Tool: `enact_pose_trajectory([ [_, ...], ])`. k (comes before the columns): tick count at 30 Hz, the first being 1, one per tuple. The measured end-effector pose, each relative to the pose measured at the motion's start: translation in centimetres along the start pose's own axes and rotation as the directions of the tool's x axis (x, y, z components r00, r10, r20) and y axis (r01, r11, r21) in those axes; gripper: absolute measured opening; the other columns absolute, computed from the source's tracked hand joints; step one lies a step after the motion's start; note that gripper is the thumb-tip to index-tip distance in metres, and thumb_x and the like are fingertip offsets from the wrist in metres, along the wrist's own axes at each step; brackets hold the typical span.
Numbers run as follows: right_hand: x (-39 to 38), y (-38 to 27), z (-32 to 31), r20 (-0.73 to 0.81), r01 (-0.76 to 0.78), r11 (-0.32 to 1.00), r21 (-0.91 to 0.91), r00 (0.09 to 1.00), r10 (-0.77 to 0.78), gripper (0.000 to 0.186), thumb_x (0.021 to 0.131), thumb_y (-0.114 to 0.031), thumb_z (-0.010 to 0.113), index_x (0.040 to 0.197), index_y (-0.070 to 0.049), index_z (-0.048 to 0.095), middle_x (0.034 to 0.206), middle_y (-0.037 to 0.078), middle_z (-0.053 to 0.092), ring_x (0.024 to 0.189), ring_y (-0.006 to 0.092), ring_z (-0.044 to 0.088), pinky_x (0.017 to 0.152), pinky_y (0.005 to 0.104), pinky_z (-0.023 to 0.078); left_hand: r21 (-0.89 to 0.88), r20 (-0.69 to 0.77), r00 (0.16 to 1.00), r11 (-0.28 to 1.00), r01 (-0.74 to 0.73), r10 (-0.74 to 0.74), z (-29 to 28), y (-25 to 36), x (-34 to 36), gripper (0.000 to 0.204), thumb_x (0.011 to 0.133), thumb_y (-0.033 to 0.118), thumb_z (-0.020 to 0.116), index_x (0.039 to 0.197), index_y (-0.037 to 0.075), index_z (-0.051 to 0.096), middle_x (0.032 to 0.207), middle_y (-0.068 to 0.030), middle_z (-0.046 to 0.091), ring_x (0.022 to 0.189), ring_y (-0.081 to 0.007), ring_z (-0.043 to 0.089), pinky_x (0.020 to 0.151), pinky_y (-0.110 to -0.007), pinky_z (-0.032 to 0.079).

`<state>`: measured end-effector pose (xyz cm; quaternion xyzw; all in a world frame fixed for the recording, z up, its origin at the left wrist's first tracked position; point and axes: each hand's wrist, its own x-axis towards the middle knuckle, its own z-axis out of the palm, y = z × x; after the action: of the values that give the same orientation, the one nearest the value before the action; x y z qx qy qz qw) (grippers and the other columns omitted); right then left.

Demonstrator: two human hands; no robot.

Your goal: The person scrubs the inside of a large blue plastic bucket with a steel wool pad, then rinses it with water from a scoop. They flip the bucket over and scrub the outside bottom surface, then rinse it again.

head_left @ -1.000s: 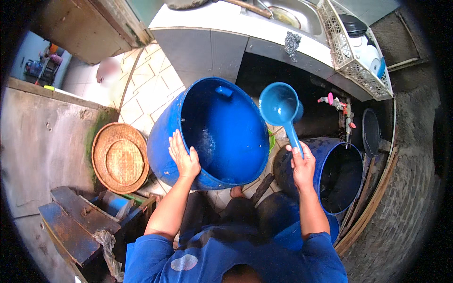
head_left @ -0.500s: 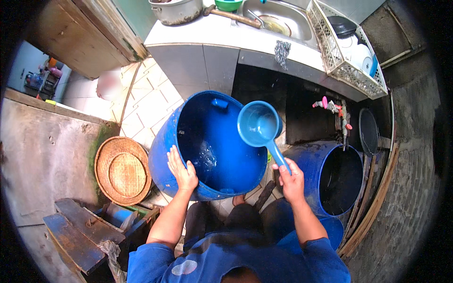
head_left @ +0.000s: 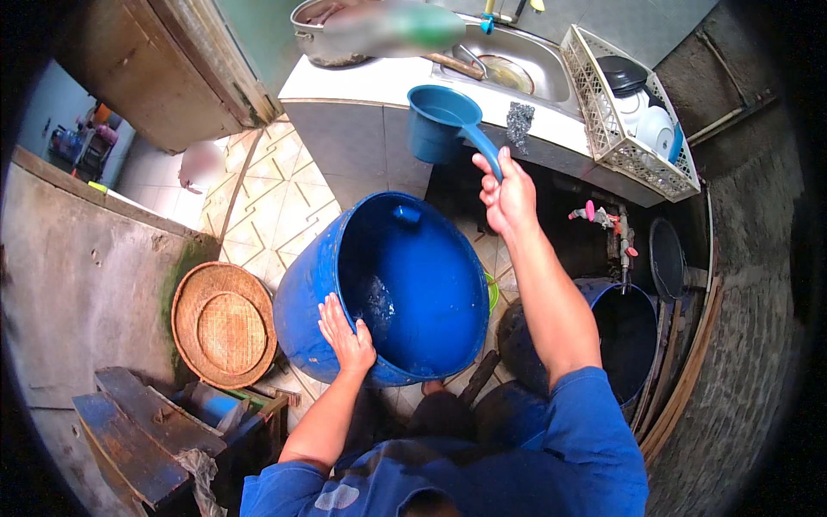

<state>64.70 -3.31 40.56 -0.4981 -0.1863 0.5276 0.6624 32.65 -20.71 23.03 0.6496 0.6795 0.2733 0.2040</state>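
Observation:
My right hand [head_left: 510,196] is closed around the handle of a blue plastic water dipper [head_left: 441,129], held up in front of the counter's edge; the inside of its cup shows only in part. Below it a large blue drum [head_left: 301,319] stands tilted, its mouth facing up and toward the right. A little water glints on the drum's inner wall. My left hand [head_left: 347,338] rests with its fingers stretched out on the drum's near left rim.
A counter [head_left: 345,84] carries a metal pot [head_left: 323,43], a steel sink [head_left: 558,65] and a dish basket [head_left: 594,112]. Right of me stands another blue drum [head_left: 607,289] under a tap [head_left: 622,228]. Woven trays [head_left: 228,323] lean at left.
My right hand has lifted the dipper up and away from the drum's mouth, toward the counter. The left hand stays on the rim, and the drum sits slightly lower in view.

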Motion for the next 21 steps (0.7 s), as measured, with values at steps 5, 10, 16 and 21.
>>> enact_pose_trajectory([
  [5, 0.8, -1.5, 1.8, 0.11, 0.015, 1.0, 0.02, 0.994, -0.018, 0.032, 0.108, -0.036, 0.053, 0.113, -0.005, 0.057, 0.094, 0.009, 0.071, 0.053, 0.004, 0.049, 0.041, 0.0195, 0.033, 0.018, 0.005, 1.0, 1.0, 0.014, -0.014, -0.9, -1.0, 0.0, 0.079, 0.093, 0.019, 0.049, 0.162, 0.001, 0.015, 0.169, -0.0174, 0.019, 0.157, -0.04, 0.011, 0.124, -0.055, 0.005],
  [10, 3.4, -1.4, 2.7, 0.108, 0.093, 0.995, 0.028, 0.99, -0.095, 0.028, 0.108, -0.035, 0.052, 0.114, -0.008, 0.055, 0.098, 0.007, 0.072, 0.055, 0.0046, 0.05, 0.043, 0.0197, 0.034, -0.033, -0.019, 0.999, 0.999, 0.032, -0.032, -1.3, -1.8, 0.1, 0.083, 0.089, 0.018, 0.054, 0.162, 0.002, 0.018, 0.167, -0.0193, 0.022, 0.157, -0.0407, 0.012, 0.124, -0.057, 0.004],
  [16, 8.7, -1.7, 3.1, -0.002, 0.062, 0.993, -0.104, 0.998, -0.062, 0.052, 0.103, -0.053, 0.054, 0.131, -0.009, 0.054, 0.097, 0.007, 0.07, 0.063, 0.0103, 0.059, 0.044, 0.0212, 0.04, -0.028, -0.044, 0.999, 0.999, 0.028, -0.029, -1.2, -1.9, 0.0, 0.084, 0.088, 0.018, 0.056, 0.162, 0.002, 0.019, 0.167, -0.0197, 0.022, 0.156, -0.041, 0.012, 0.124, -0.057, 0.005],
  [21, 7.6, -0.2, 1.7, -0.115, 0.14, 0.986, -0.09, 0.982, -0.15, 0.095, 0.091, -0.079, 0.051, 0.154, -0.011, 0.032, 0.131, 0.016, 0.056, 0.089, 0.0195, 0.063, 0.064, 0.0333, 0.051, -0.025, -0.037, 0.997, 0.998, 0.064, -0.065, -1.1, -1.4, 0.1, 0.085, 0.087, 0.018, 0.057, 0.162, 0.003, 0.019, 0.167, -0.0198, 0.022, 0.156, -0.0404, 0.012, 0.124, -0.057, 0.004],
])
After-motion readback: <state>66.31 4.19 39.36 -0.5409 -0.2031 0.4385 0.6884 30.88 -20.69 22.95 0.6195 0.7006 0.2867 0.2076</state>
